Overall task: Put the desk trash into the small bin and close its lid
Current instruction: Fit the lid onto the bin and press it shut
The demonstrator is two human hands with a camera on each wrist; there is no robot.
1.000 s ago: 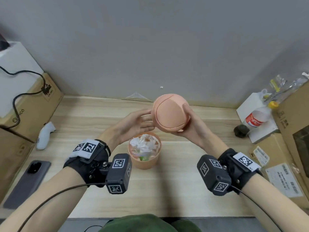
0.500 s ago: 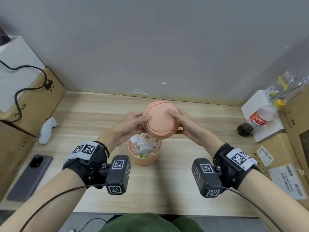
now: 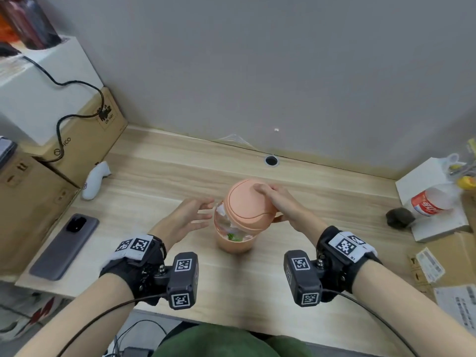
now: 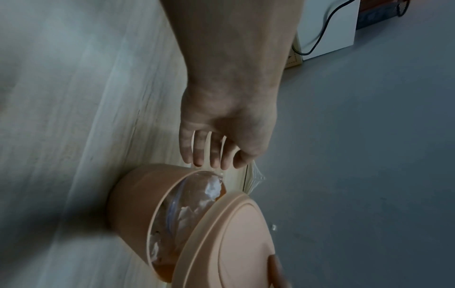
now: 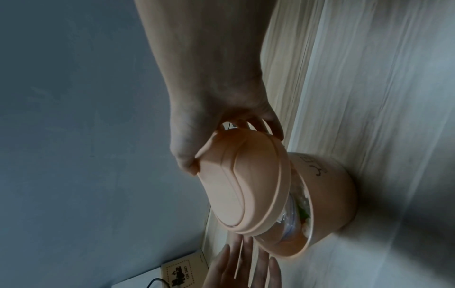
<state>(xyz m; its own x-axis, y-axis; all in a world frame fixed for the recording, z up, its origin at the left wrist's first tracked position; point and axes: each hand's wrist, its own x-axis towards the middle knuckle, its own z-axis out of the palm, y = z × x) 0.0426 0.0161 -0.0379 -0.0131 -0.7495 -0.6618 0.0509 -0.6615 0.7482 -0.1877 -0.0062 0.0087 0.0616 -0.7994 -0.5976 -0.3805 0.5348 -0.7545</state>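
The small peach bin (image 3: 233, 244) stands on the wooden desk (image 3: 154, 181), stuffed with white tissue and clear plastic trash (image 3: 226, 222) that bulges above its rim. Its domed peach lid (image 3: 244, 207) sits tilted over the mouth, low on the right, with a gap on the left where the trash shows. My right hand (image 3: 268, 195) grips the lid from the right, thumb on one edge and fingers (image 5: 272, 126) over the far edge. Just left of the bin, my left hand (image 3: 198, 212) hovers with its fingers (image 4: 214, 155) straight and spread, touching nothing.
A grey phone (image 3: 64, 246) and a white controller (image 3: 95, 180) lie on the left, beside stacked cardboard boxes (image 3: 77, 140). On the right are a plastic bottle (image 3: 430, 202) on a white box (image 3: 438, 225), a dark lump (image 3: 399, 217) and more boxes. A cable hole (image 3: 271, 160) sits behind the bin.
Both hands held the lid above the bin; it has come down onto the bin's mouth. My left hand let go and drew back to the left, while the right keeps its hold.
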